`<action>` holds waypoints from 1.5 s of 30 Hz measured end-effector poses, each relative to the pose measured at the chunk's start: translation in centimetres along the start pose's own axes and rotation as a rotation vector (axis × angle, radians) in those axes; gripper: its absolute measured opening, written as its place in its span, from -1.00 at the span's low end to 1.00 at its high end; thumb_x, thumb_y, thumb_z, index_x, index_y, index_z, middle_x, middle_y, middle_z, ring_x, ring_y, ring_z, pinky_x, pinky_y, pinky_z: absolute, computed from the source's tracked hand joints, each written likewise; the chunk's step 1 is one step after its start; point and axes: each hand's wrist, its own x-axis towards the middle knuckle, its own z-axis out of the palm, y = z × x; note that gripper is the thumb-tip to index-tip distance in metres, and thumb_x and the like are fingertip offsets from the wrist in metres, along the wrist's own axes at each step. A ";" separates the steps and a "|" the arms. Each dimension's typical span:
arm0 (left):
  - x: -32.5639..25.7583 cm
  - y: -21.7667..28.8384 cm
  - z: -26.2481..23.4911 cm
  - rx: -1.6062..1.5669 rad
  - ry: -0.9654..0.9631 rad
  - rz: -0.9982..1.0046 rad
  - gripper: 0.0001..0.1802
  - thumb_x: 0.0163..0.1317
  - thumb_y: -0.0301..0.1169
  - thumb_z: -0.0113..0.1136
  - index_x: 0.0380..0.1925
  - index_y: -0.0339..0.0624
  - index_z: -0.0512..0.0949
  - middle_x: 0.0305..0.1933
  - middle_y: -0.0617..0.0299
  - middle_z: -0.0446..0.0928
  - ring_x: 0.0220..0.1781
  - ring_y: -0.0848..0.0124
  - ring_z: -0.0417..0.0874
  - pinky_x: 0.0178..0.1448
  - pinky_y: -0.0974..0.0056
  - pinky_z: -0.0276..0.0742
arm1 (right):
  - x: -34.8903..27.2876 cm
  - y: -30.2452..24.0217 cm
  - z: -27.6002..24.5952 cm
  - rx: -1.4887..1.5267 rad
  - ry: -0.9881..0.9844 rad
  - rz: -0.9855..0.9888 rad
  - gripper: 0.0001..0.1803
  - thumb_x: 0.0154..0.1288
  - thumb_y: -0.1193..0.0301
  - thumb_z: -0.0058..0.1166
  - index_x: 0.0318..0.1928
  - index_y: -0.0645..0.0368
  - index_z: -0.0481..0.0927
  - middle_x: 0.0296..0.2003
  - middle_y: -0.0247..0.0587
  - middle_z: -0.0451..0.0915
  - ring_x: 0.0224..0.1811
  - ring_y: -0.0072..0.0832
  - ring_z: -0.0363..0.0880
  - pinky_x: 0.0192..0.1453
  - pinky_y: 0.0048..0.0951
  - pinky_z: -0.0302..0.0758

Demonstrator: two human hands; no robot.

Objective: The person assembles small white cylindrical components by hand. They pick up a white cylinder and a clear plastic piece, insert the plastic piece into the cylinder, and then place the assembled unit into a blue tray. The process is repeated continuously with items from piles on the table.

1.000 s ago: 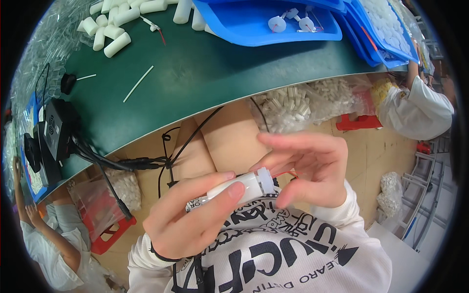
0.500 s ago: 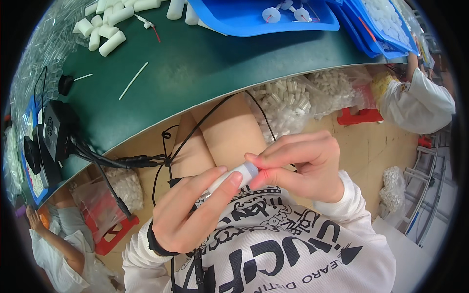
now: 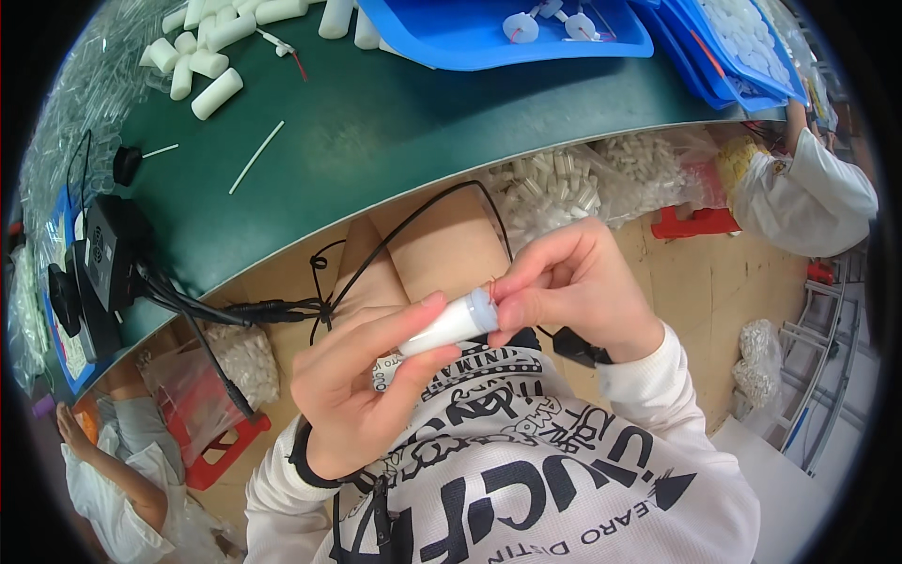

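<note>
A: Head view, left hand?
B: Left hand (image 3: 352,395): thumb and fingers clamped around tilted white cylinder (image 3: 443,329), in front of the shirt (image 3: 526,442).
A: Right?
B: Right hand (image 3: 578,291): thumb and index pinching thin red wire (image 3: 491,286) at cylinder's pale cap (image 3: 484,310).
A: Table?
B: Green table (image 3: 329,122): blue tray (image 3: 442,47), thin white stick (image 3: 256,158), loose white tubes (image 3: 217,94) near the far edge.

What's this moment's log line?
left grip: around white tube | right grip: at capped end, by red wire | green table: white cylinders, blue tray
</note>
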 end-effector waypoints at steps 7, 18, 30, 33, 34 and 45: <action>-0.3 -0.7 0.9 0.091 0.061 0.048 -0.63 -0.03 -0.67 0.28 -0.13 -0.41 0.53 -0.37 0.05 0.59 -0.42 0.43 0.60 -0.33 0.45 0.48 | 0.5 0.8 0.0 -0.030 0.046 0.053 -0.93 0.11 0.64 0.14 -0.39 0.42 0.56 -0.43 0.01 0.61 -0.41 -0.37 0.65 -0.32 -0.52 0.61; 1.0 -2.5 0.4 -0.539 -0.096 -0.544 -0.78 0.25 -0.47 0.06 -0.17 -0.40 0.47 -0.22 0.17 0.56 -0.18 0.52 0.54 -0.06 0.43 0.43 | 3.6 5.4 2.0 -0.087 0.197 -0.152 -0.72 0.29 0.30 0.04 -0.48 0.25 0.48 -0.60 -0.42 0.49 -0.57 -0.74 0.41 -0.51 -0.71 0.33; 2.5 -3.8 -0.6 -0.490 0.123 -0.503 -0.76 0.21 -0.42 0.12 -0.20 -0.39 0.52 -0.38 0.19 0.55 -0.43 0.54 0.55 -0.34 0.46 0.45 | 3.2 6.8 5.2 -0.133 0.089 -0.048 -0.59 0.42 0.15 -0.28 -0.23 0.28 0.43 -0.57 -0.38 0.40 -0.57 -0.68 0.33 -0.51 -0.61 0.33; 2.7 -4.0 -1.4 -0.545 0.029 -0.553 -0.76 0.22 -0.44 0.10 -0.19 -0.42 0.49 -0.44 0.16 0.53 -0.58 0.49 0.55 -0.50 0.45 0.46 | 3.7 7.2 5.5 -0.002 0.108 -0.004 -0.57 0.43 0.14 -0.34 -0.21 0.27 0.44 -0.54 -0.38 0.40 -0.56 -0.69 0.35 -0.52 -0.65 0.36; 2.8 -3.9 -1.4 -0.561 0.035 -0.561 -0.75 0.23 -0.44 0.09 -0.18 -0.43 0.49 -0.44 0.15 0.53 -0.61 0.47 0.54 -0.55 0.44 0.45 | 3.8 7.2 5.6 0.015 0.115 0.000 -0.57 0.44 0.15 -0.36 -0.21 0.27 0.44 -0.54 -0.39 0.39 -0.56 -0.70 0.34 -0.52 -0.65 0.36; 3.5 -3.1 -1.4 -0.572 0.104 -0.628 -0.78 0.22 -0.49 0.09 -0.22 -0.48 0.48 -0.51 0.14 0.52 -0.72 0.55 0.49 -0.82 0.53 0.33 | 3.8 7.5 7.8 0.193 0.208 -0.065 -0.67 0.45 0.31 -0.38 -0.17 0.34 0.38 -0.54 -0.38 0.32 -0.59 -0.72 0.27 -0.62 -0.68 0.38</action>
